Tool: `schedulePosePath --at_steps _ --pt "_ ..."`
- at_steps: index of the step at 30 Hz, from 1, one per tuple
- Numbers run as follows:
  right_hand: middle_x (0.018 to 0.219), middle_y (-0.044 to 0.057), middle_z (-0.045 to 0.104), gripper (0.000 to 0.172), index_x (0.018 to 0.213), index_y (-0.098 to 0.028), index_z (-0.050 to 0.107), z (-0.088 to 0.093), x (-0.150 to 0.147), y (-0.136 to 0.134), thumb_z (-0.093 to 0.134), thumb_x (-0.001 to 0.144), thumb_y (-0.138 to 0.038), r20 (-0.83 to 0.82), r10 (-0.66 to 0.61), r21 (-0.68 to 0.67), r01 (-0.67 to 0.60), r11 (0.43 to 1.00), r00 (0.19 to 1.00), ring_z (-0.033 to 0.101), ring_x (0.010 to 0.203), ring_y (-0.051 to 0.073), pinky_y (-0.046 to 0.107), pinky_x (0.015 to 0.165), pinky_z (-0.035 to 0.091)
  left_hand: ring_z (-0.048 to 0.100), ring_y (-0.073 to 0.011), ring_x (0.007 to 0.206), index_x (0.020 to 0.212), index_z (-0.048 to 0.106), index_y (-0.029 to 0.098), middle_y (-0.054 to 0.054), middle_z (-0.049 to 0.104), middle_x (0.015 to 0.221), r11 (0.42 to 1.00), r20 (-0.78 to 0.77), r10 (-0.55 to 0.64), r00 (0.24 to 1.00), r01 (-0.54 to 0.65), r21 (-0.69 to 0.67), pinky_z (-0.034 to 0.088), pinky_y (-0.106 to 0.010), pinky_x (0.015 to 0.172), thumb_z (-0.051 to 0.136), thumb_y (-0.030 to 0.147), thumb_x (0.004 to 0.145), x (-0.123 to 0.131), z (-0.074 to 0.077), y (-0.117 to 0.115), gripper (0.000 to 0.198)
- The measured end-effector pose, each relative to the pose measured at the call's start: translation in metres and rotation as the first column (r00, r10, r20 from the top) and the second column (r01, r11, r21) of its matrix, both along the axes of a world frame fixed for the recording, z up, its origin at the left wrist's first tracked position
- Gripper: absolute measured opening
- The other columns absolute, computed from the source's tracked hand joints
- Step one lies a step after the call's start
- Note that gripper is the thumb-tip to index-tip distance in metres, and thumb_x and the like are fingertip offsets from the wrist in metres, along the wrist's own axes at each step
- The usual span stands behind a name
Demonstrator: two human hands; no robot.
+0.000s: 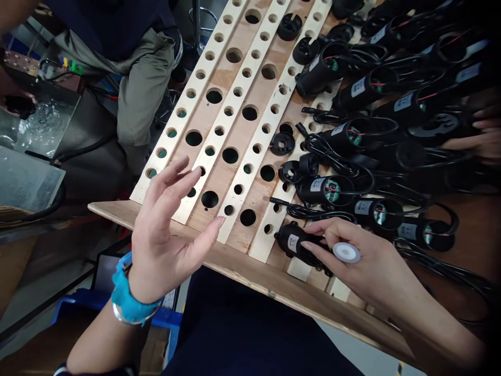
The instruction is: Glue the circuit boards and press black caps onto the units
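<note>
My left hand [166, 230] hovers over the near left part of a wooden board [203, 151], its fingers spread and nothing in them. A blue band circles that wrist. At the board's near right, my right hand [352, 256] has thumb and fingers closed on a black cylindrical housing [291, 240] with a white label. A white round-ended object [346, 253] also sticks out of this hand, between thumb and forefinger; the rest of it is hidden. Just beyond lie another labelled black housing [323, 189] with a green circuit board inside, and a coiled black cable [313, 212].
Several black housings with cables crowd the board's right side, among loose black ring parts [282, 143]. Another person's hand [485, 136] reaches in at the right edge. A seated person's leg [143, 83] is beyond the board's left side. A blue bin [74, 303] stands below left.
</note>
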State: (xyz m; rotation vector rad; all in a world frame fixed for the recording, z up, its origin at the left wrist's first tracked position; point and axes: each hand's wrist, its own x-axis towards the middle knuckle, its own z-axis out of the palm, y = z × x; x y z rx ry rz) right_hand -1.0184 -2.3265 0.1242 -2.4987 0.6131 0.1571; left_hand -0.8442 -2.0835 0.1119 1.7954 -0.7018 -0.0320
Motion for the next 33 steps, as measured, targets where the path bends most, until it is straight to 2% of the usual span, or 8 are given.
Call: schedulePosePath --at_steps 5,10,16,20,23,26,30,33 --pt "0.088 0.004 0.068 0.035 0.061 -0.022 0.037 -0.003 0.002 0.0 0.06 0.078 -0.04 0.031 0.015 -0.014 -0.014 1.0 0.999 0.065 0.072 0.018 0.028 0.056 0.045 0.042 -0.0345 0.131 0.121 0.058 0.027 -0.008 0.051 0.133 1.0 -0.005 -0.02 1.0 0.02 0.0 0.047 -0.052 0.103 0.076 0.021 0.071 0.001 0.0 0.0 0.053" --pt "0.087 0.005 0.068 0.034 0.061 -0.022 0.037 -0.005 0.005 -0.001 0.059 0.079 -0.041 0.06 0.03 0.013 -0.031 0.999 0.998 0.066 0.08 0.021 0.029 0.06 0.047 0.043 -0.0341 0.13 0.127 0.053 0.027 -0.009 0.049 0.135 0.999 0.029 -0.011 1.0 0.01 0.031 0.047 -0.052 0.102 0.078 0.019 0.07 0.002 0.0 0.002 0.063" --pt "0.088 0.005 0.067 0.031 0.063 -0.022 0.036 -0.003 0.007 0.001 0.058 0.079 -0.036 0.041 0.036 0.037 -0.038 0.999 0.998 0.066 0.079 0.02 0.03 0.059 0.048 0.043 -0.0342 0.13 0.128 0.054 0.024 -0.011 0.05 0.135 0.999 0.045 -0.006 0.999 0.005 0.032 0.048 -0.051 0.101 0.078 0.018 0.068 0.002 -0.003 0.001 0.065" --pt "0.088 0.005 0.067 0.03 0.063 -0.022 0.036 -0.005 0.009 0.001 0.058 0.077 -0.036 0.045 0.035 0.047 -0.037 0.998 0.998 0.065 0.077 0.021 0.031 0.058 0.047 0.052 -0.0291 0.121 0.126 0.056 0.025 -0.009 0.049 0.134 1.0 -0.003 0.024 1.0 -0.024 -0.002 0.052 -0.045 0.097 0.075 0.017 0.071 0.003 -0.003 0.001 0.059" --pt "0.084 0.005 0.068 0.032 0.061 -0.021 0.037 -0.003 0.01 0.001 0.06 0.077 -0.037 0.086 -0.105 0.109 0.096 0.989 0.991 0.065 0.074 0.02 0.031 0.058 0.048 0.061 -0.0186 0.101 0.123 0.059 0.025 -0.009 0.049 0.133 0.992 -0.134 0.079 0.988 -0.091 -0.086 0.056 -0.034 0.088 0.072 0.017 0.074 0.006 -0.003 0.003 0.052" --pt "0.085 0.006 0.067 0.038 0.059 -0.022 0.035 0.004 0.008 -0.001 0.065 0.075 -0.04 0.212 -0.276 0.261 0.218 0.94 0.937 0.065 0.08 0.021 0.032 0.065 0.052 0.06 -0.011 0.085 0.12 0.062 0.026 -0.007 0.055 0.126 0.969 -0.252 0.129 0.959 -0.175 -0.173 0.056 -0.026 0.08 0.072 0.016 0.075 0.01 -0.004 0.006 0.046" --pt "0.085 0.005 0.064 0.044 0.056 -0.021 0.036 0.01 0.001 -0.006 0.072 0.07 -0.041 0.27 -0.351 0.373 0.239 0.897 0.896 0.063 0.074 0.021 0.036 0.063 0.053 0.058 -0.0096 0.079 0.113 0.065 0.027 -0.004 0.063 0.116 0.942 -0.342 0.109 0.933 -0.207 -0.265 0.054 -0.019 0.063 0.071 0.017 0.077 0.016 -0.006 0.01 0.038" --pt "0.076 0.003 0.061 0.04 0.058 -0.022 0.038 0.01 -0.002 -0.009 0.069 0.075 -0.04 0.251 -0.441 0.502 0.273 0.821 0.862 0.058 0.062 0.018 0.034 0.057 0.05 0.06 -0.0101 0.076 0.107 0.068 0.024 -0.004 0.068 0.105 0.949 -0.403 0.082 0.912 -0.195 -0.248 0.05 -0.017 0.054 0.072 0.018 0.076 0.02 -0.006 0.013 0.032"
